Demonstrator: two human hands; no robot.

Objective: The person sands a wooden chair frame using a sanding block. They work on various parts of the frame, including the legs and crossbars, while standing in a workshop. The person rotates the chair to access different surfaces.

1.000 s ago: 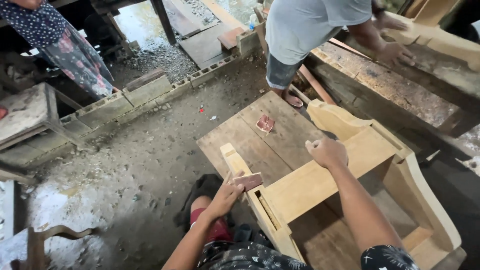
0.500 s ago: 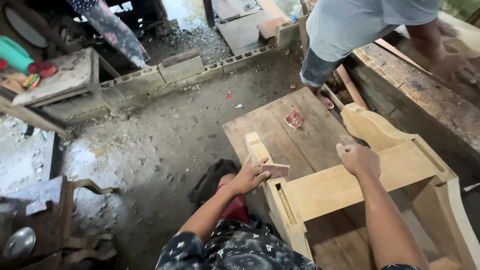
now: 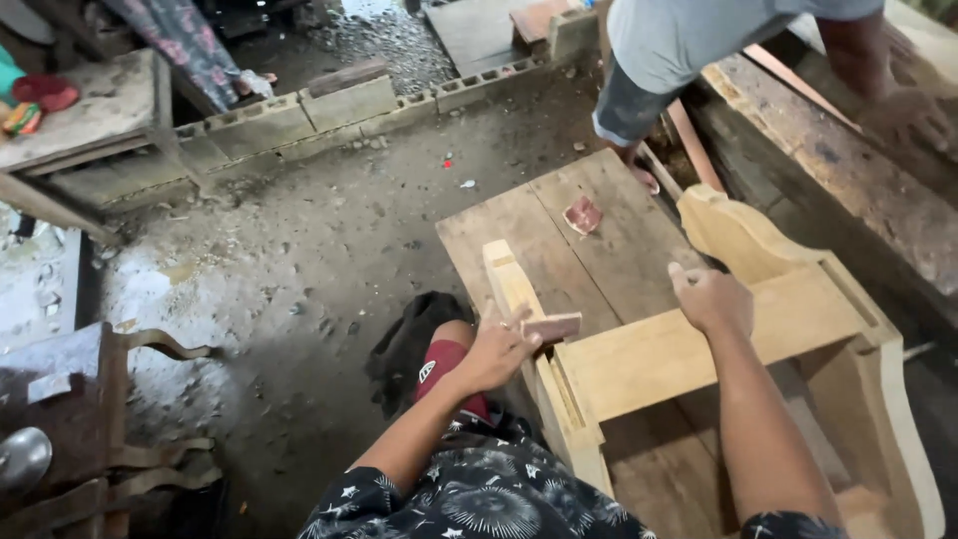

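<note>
While the right hand (image 3: pixel 713 297) fists on the pale frame (image 3: pixel 699 344), the left hand (image 3: pixel 496 349) grip clamps a sanding block (image 3: pixel 552 325)

A row of grey hollow concrete blocks (image 3: pixel 299 112) crosses the dusty grey dirt floor (image 3: pixel 299 269). A crumpled reddish scrap of sandpaper (image 3: pixel 583 215) lies on the low plank desk (image 3: pixel 509 235). Beyond it, a co-worker in a pale grey shirt (image 3: pixel 689 30) stands at a long rough timber beam (image 3: pixel 838 180). A curved dark wooden chair piece (image 3: pixel 150 344) rests at lower left.
</note>
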